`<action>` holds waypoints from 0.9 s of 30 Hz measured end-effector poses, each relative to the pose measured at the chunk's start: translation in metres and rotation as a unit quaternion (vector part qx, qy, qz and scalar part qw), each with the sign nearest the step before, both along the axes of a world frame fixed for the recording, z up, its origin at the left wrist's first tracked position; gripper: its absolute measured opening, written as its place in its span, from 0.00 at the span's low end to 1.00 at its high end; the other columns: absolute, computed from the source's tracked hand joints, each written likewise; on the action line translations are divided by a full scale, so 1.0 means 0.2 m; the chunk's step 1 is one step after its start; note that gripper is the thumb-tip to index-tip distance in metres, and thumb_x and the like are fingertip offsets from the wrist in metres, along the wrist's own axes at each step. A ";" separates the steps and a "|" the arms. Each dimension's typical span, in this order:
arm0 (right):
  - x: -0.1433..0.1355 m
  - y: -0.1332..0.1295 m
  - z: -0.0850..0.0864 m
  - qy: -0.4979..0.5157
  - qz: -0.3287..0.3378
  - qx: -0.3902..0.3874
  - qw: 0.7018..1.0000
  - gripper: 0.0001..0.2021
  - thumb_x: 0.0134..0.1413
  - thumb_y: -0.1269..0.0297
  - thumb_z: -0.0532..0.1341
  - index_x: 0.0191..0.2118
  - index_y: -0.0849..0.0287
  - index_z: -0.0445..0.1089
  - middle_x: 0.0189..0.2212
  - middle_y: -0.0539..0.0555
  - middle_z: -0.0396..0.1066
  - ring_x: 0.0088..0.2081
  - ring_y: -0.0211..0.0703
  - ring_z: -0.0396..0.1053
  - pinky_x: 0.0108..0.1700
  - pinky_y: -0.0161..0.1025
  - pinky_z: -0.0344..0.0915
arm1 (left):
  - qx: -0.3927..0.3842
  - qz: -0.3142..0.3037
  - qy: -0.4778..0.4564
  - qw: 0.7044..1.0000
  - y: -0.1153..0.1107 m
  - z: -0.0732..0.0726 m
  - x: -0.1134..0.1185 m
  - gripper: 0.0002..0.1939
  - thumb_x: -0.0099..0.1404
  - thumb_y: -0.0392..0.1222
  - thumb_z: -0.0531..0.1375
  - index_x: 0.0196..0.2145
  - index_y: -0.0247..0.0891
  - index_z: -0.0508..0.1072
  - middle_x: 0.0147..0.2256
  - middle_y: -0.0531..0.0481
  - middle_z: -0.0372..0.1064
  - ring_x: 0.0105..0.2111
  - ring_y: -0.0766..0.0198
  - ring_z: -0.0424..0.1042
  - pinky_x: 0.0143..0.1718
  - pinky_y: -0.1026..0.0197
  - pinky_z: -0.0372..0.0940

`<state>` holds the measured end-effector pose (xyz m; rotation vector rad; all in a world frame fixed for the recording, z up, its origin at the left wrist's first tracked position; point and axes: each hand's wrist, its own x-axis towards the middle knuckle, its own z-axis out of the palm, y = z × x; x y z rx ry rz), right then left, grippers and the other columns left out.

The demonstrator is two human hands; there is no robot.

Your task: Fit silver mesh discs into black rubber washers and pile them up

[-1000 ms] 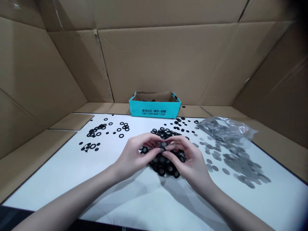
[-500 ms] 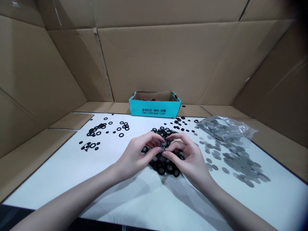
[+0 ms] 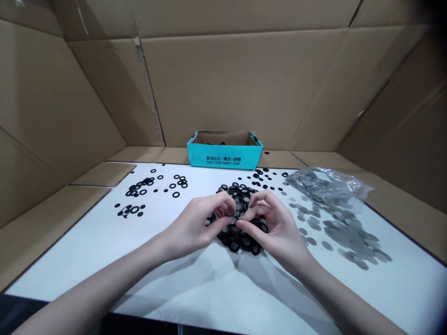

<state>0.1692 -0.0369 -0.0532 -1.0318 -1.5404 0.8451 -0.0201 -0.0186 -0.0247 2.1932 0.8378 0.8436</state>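
Note:
My left hand (image 3: 195, 223) and my right hand (image 3: 275, 228) meet fingertip to fingertip over a heap of black rings fitted with grey mesh (image 3: 240, 237) in the middle of the white table (image 3: 209, 288). Between the fingertips of both hands sits one small black ring with a grey disc (image 3: 234, 217). Loose black rubber rings (image 3: 146, 186) lie scattered to the left. Grey mesh discs (image 3: 342, 232) spread out to the right.
A teal cardboard box (image 3: 224, 156) stands at the back of the table with a few parts inside. A crumpled clear plastic bag (image 3: 324, 181) lies at the back right among the discs. Brown cardboard walls enclose the table on three sides.
Both hands stayed over the heap; the fingers curled in and the small piece between them dropped slightly lower and nearer. The view shifted a little.

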 end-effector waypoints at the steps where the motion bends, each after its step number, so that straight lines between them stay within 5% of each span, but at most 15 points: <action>1: 0.00 0.00 0.00 -0.002 -0.002 0.000 1.000 0.13 0.48 0.67 0.64 0.36 0.53 0.59 0.21 0.44 0.70 0.28 0.40 0.69 0.37 0.40 0.63 | 0.001 0.001 0.001 1.000 0.00 0.00 0.00 0.06 0.65 0.29 0.56 0.35 0.39 0.65 0.34 0.54 0.68 0.33 0.68 0.67 0.36 0.65 0.64; 14: 0.01 0.01 0.00 -0.089 0.026 0.012 0.996 0.12 0.49 0.69 0.65 0.40 0.54 0.64 0.25 0.47 0.77 0.29 0.42 0.74 0.39 0.40 0.67 | -0.006 -0.029 0.102 0.994 0.01 0.03 -0.03 0.09 0.66 0.29 0.54 0.42 0.41 0.66 0.37 0.53 0.70 0.35 0.66 0.70 0.35 0.64 0.64; 27: 0.01 0.01 -0.01 -0.051 0.037 -0.017 0.998 0.13 0.54 0.65 0.60 0.45 0.54 0.60 0.25 0.47 0.70 0.30 0.42 0.69 0.36 0.41 0.64 | -0.018 0.003 -0.010 1.000 0.00 -0.02 0.01 0.07 0.66 0.33 0.56 0.42 0.38 0.68 0.37 0.50 0.71 0.33 0.67 0.69 0.35 0.64 0.67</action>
